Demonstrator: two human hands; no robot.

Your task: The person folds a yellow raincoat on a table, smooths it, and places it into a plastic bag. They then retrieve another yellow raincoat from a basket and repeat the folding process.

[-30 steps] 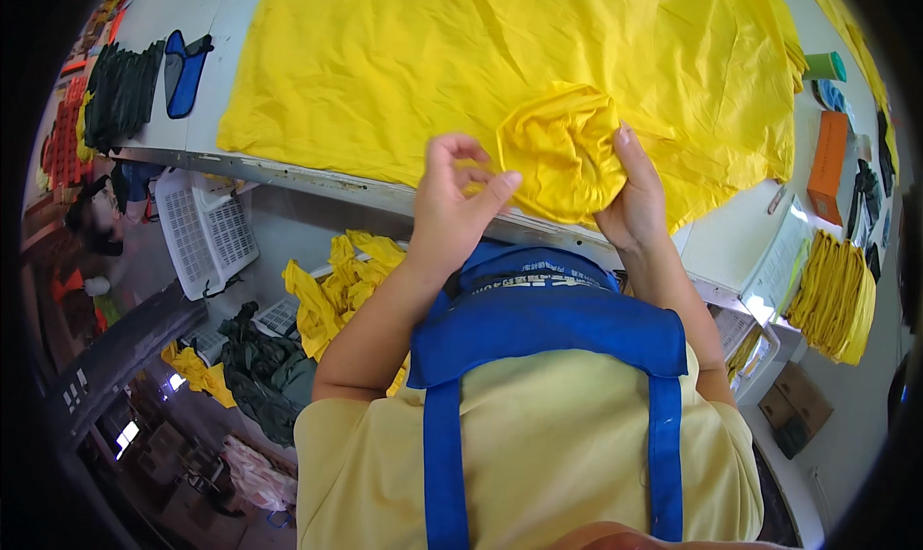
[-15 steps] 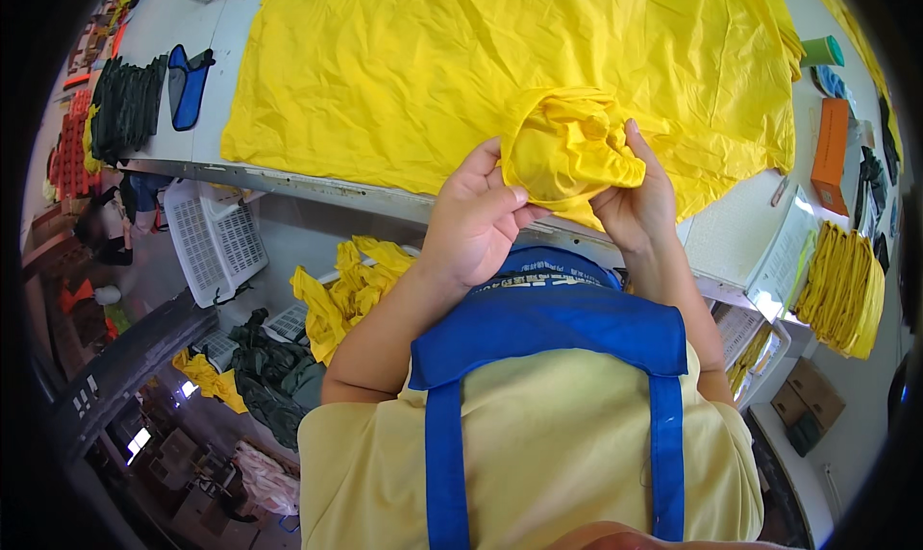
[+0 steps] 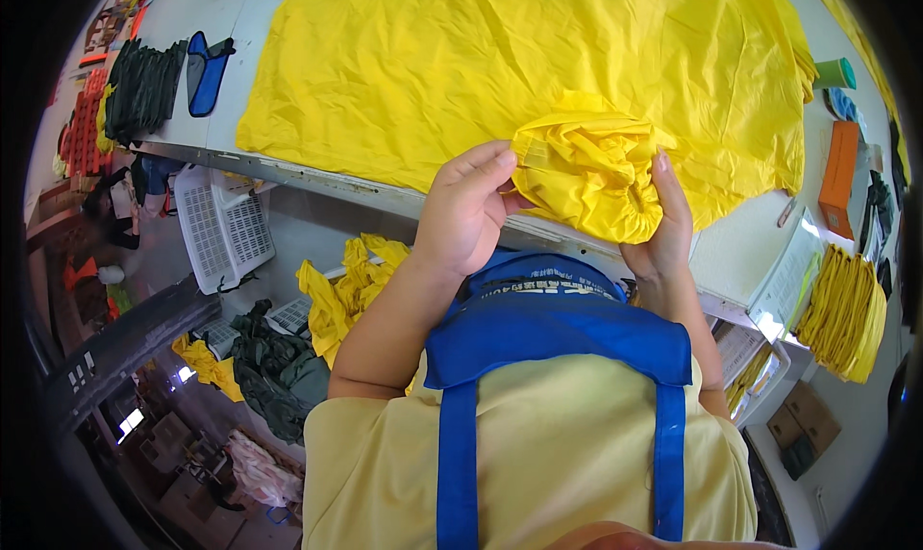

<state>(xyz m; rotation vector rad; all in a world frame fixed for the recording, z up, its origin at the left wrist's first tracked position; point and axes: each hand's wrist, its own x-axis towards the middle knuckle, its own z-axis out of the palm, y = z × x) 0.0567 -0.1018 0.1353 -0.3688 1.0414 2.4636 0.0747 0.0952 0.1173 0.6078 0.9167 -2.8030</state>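
The person holds a bunched yellow bundle (image 3: 586,175) of thin fabric between both hands at the near edge of the table (image 3: 740,252). The left hand (image 3: 466,209) grips the bundle's left side, fingers curled over its top edge and thumb underneath. The right hand (image 3: 663,223) cups the bundle's right side, fingers stretched up along the gathered, elastic-looking rim. The bundle lies on top of a large yellow sheet (image 3: 461,60) spread flat across the table. At the table's far left lie dark green pieces (image 3: 144,84) and a blue piece (image 3: 204,69). To the right are a green cup (image 3: 835,72), an orange box (image 3: 838,177) and a stack of yellow folded pieces (image 3: 846,310). Below the table's edge on the left hangs a white basket (image 3: 223,225), with yellow scraps (image 3: 346,286) near it.
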